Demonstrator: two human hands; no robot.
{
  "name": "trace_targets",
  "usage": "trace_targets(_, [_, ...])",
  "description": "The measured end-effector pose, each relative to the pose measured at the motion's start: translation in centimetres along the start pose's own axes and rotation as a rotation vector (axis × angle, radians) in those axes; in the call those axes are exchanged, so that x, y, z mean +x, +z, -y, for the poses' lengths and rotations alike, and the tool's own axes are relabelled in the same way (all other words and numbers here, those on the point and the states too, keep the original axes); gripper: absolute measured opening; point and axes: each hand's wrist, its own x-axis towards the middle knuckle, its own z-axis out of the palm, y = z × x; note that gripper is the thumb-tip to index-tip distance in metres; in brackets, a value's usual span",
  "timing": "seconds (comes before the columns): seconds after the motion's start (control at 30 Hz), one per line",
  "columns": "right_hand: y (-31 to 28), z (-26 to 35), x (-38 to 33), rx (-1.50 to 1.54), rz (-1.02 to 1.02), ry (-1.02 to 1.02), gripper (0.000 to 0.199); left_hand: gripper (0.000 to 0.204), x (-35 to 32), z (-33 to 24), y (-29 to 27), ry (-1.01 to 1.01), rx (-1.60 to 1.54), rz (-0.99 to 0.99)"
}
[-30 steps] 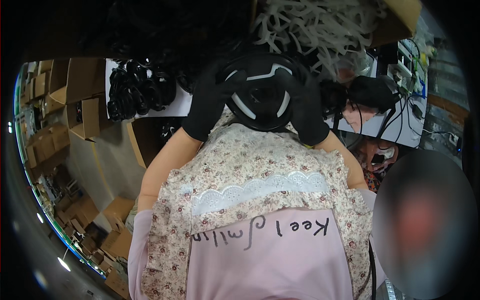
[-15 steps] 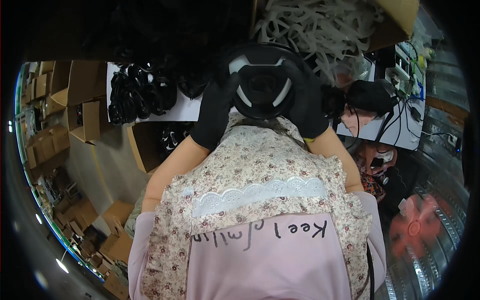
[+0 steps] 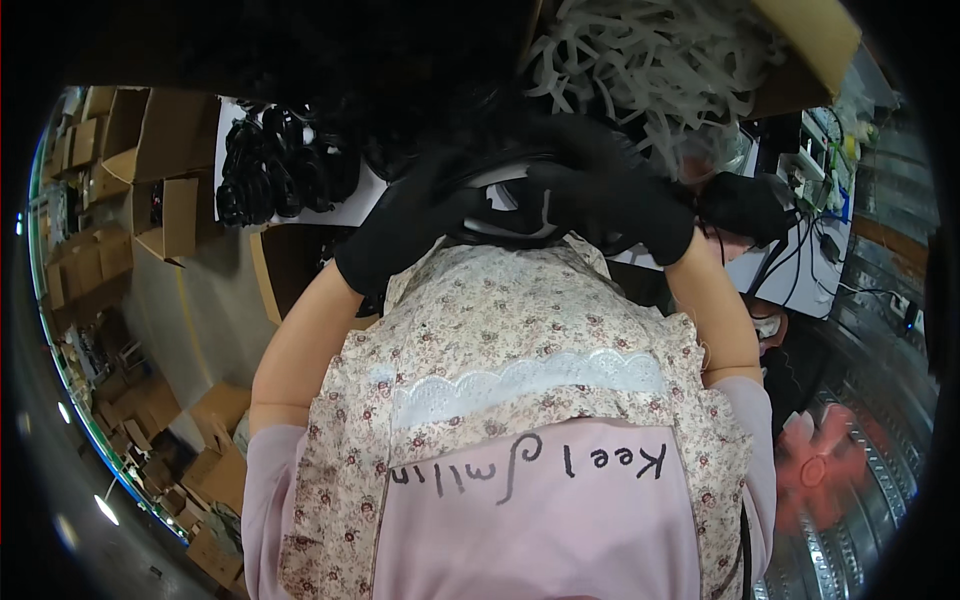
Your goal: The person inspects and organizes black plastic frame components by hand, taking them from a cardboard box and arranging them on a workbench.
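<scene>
both hands wear black gloves and meet at the upper middle of the view, forearms bare below the cuffs. left hand (image 3: pixel 415 210) is clamped on the left side of a rounded black piece (image 3: pixel 500 238) with pale inlaid strips; thumb lies toward its middle. right hand (image 3: pixel 630 195) is clamped on the right side of the same piece, its fingers crossing the face. far fingertips are lost, dark on dark. piece sits between the palms, just beyond the top of a floral apron (image 3: pixel 510 310); cannot tell whether it touches the cloth.

beyond and to the right: heap of translucent pale strips (image 3: pixel 650 75), beside a cardboard flap (image 3: pixel 825 35). left on the white bench (image 3: pixel 345 212): cluster of glossy black parts (image 3: pixel 285 165). right side of bench: dark bundle (image 3: pixel 745 207), loose black cables trailing near it. lower right: red fan (image 3: pixel 818 462). far left, open cardboard boxes (image 3: pixel 165 140) near a grey floor (image 3: pixel 165 300).
</scene>
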Motion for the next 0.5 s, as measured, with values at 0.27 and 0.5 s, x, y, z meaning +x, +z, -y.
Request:
trace_targets(0.27, [-0.6,1.8,0.4,-0.222,0.115,0.12,0.033,0.045,-0.4,-1.3,2.1,-0.033,-0.204,-0.14])
trace_targets(0.5, [0.3,-2.5,-0.5,-0.215,-0.027,0.112,0.037,0.047,0.5,-0.2,2.6,0.035,0.021,-0.148])
